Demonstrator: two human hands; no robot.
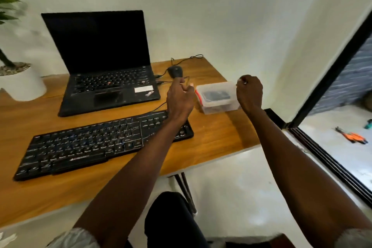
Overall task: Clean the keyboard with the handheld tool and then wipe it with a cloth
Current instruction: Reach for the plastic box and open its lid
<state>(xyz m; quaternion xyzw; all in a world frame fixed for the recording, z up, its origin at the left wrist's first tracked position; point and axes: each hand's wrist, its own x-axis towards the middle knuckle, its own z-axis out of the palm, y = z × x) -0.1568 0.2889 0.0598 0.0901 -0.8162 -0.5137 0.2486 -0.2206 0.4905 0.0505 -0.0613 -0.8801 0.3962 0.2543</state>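
The black keyboard (96, 145) lies slanted on the wooden table (217, 137), in front of the laptop. A clear plastic container (218, 96) with a red clip on its left end and dark things inside stands at the table's right end. My left hand (179, 96) hovers above the keyboard's right end, its loosely spread fingers reaching the container's left end. My right hand (249, 91) has its fingers curled round the container's far right top corner. No cleaning tool or cloth shows outside the container.
An open black laptop (104, 70) stands behind the keyboard, and a wired mouse (175, 71) lies to its right with cables trailing across the table. A white plant pot (22, 84) is at the far left. Beyond the table's right edge are a black door frame and orange tools (354, 138) on the floor.
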